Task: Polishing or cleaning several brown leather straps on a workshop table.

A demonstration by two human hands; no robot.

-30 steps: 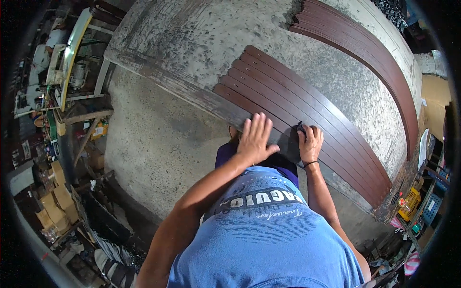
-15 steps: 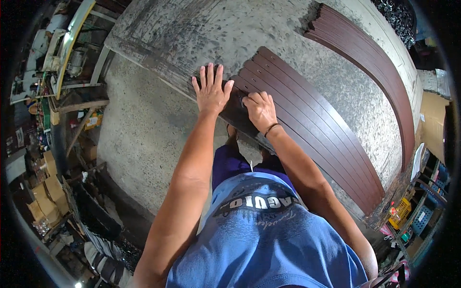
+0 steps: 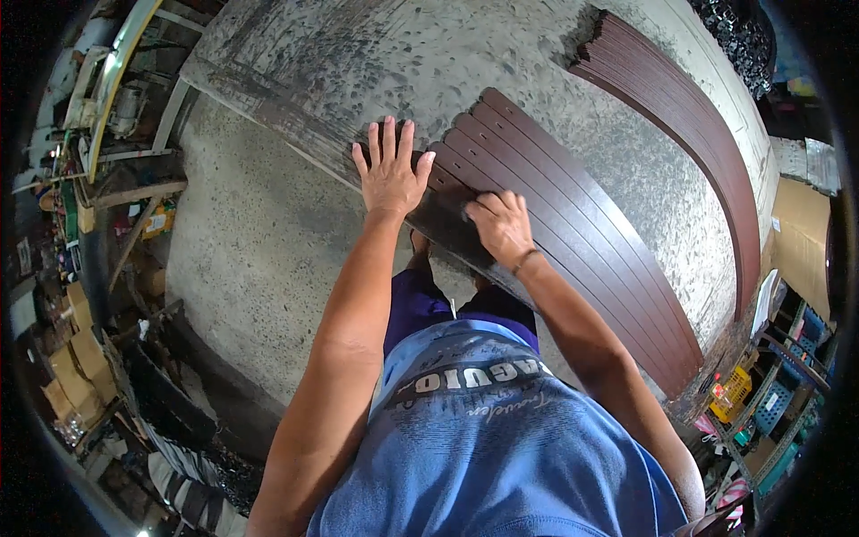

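Observation:
Several long, dark brown belt straps lie side by side on the worktable, with slots near their rounded far-left ends. My left hand is spread flat, palm down, by the end of the nearest strap at the table's front edge. Over the nearer straps, my right hand is closed, knuckles up, with a dark band at its wrist. A small dark thing shows at its fingertips; its kind is too hidden to tell.
The worktable has a grey surface with dark stains. A second stack of brown straps curves along its far right. Cardboard and shelves with a yellow basket stand at the right. Wooden framing and clutter are at the left.
My right hand has slid right and nearer to me along the straps, still closed. My left hand stays flat in nearly the same place. The view has shifted slightly.

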